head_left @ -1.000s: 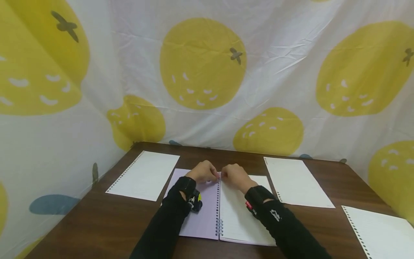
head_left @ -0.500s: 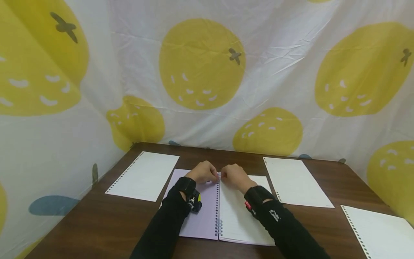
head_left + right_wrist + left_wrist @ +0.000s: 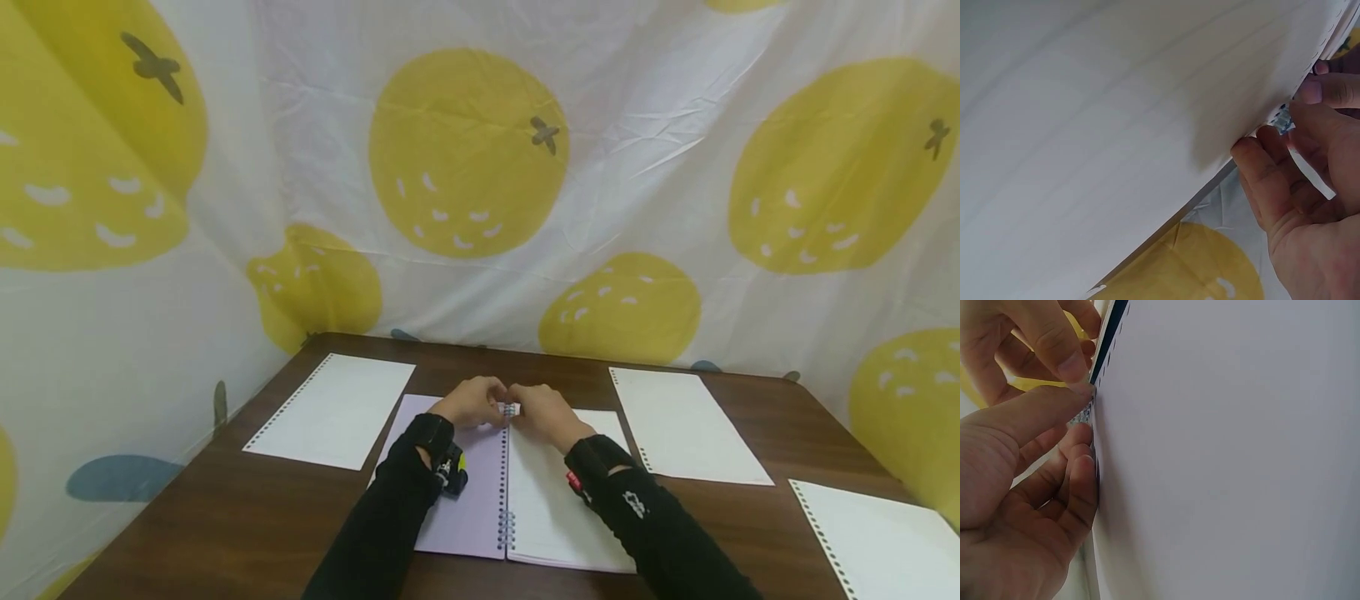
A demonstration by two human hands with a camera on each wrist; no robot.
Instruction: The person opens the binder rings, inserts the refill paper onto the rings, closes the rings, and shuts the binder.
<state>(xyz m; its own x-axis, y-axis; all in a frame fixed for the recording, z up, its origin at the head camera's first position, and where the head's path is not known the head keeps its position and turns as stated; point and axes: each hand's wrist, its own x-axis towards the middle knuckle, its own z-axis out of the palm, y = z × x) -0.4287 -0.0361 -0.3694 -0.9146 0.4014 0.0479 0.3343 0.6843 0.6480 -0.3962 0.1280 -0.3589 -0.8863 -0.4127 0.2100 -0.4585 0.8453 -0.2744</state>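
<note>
A notebook lies open, with a lilac cover [image 3: 457, 517] on the left and white lined pages [image 3: 562, 517] on the right. At the top of its spine sits a small pale-blue binder ring clip [image 3: 510, 410], between both hands. My left hand [image 3: 471, 402] pinches this clip, thumb on one side and fingers curled on the other, as the left wrist view shows. From the right, my right hand [image 3: 547, 413] pinches it too, its fingertips at the pages' top edge. A second binder ring clip [image 3: 507, 529] sits through the holes at the spine's lower end.
Loose punched sheets lie around the notebook: a left sheet [image 3: 333, 410], a back right sheet [image 3: 690, 425] and a front right sheet [image 3: 881, 542]. The brown table [image 3: 225, 517] meets a fruit-printed curtain [image 3: 465, 292] behind and on the left.
My hands have drawn together above the top of the spine, the right shifting slightly left. The upper ring clip shows more plainly between them. Notebook and loose sheets stay put.
</note>
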